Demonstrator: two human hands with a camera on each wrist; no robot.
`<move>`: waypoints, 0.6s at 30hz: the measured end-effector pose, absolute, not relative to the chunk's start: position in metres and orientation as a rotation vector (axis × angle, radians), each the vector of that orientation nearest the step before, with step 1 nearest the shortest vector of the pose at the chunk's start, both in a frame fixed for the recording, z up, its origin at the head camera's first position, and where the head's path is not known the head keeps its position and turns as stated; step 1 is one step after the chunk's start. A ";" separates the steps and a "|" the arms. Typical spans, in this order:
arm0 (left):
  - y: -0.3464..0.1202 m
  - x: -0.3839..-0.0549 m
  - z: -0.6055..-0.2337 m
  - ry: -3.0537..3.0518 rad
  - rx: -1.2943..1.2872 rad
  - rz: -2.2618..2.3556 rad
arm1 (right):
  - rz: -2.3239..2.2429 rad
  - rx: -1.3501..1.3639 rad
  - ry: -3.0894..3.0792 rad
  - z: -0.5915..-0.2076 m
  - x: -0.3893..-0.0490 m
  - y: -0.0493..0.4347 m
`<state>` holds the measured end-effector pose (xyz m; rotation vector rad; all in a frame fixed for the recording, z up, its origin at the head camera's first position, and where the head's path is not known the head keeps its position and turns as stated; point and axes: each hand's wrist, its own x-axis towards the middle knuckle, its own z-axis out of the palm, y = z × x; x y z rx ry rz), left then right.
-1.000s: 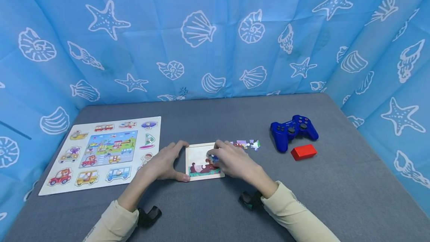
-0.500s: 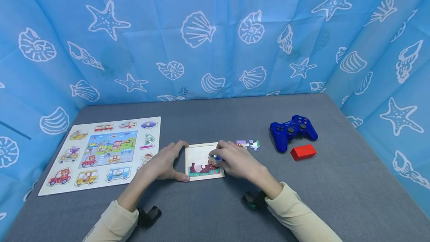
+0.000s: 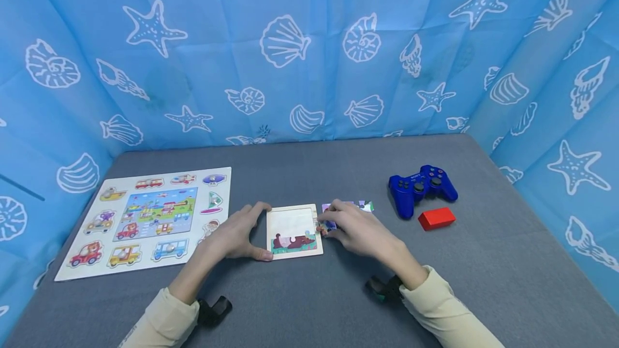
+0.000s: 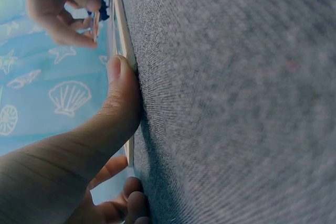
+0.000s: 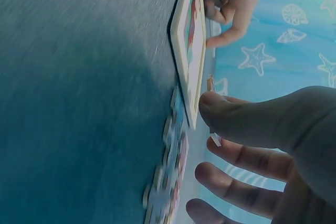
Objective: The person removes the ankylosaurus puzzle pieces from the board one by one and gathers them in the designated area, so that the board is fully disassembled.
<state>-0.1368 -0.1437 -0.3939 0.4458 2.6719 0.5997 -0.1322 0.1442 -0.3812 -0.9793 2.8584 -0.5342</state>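
Observation:
A small wooden puzzle tray (image 3: 292, 221) lies mid-table, with joined pieces showing a brown figure over green along its near side and bare pale wood behind them. My left hand (image 3: 237, 234) holds the tray's left side, thumb at the near corner and index finger at the far one. Just right of the tray, my right hand (image 3: 365, 232) pinches a puzzle piece (image 5: 217, 139) between thumb and fingers, raised off the table. Most of that piece is hidden by the thumb. Loose puzzle pieces (image 3: 366, 206) lie on the cloth beyond the right hand, which partly covers them.
A large white peg puzzle board (image 3: 145, 250) with vehicle pictures lies at the left. At the right are a blue game controller (image 3: 416, 187) and a red block (image 3: 437, 219). A blue shell-patterned curtain (image 3: 309, 85) stands behind the grey table (image 3: 290, 305).
My right hand has moved right, from over the tray to beside its right edge, carrying the puzzle piece. The left hand and the tray have stayed in place.

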 end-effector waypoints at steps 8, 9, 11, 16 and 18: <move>-0.144 -0.137 -0.394 2.676 0.450 0.593 | -0.520 -0.841 2.852 -0.377 -0.134 0.167; -0.144 -0.137 -0.395 2.677 0.452 0.593 | -0.512 -0.821 2.856 -0.377 -0.134 0.170; -0.144 -0.137 -0.395 2.679 0.453 0.594 | -0.494 -0.793 2.866 -0.378 -0.134 0.176; -0.144 -0.137 -0.396 2.679 0.457 0.601 | -0.473 -0.757 2.882 -0.380 -0.134 0.190; -0.144 -0.137 -0.396 2.679 0.456 0.603 | -0.467 -0.746 2.889 -0.380 -0.134 0.195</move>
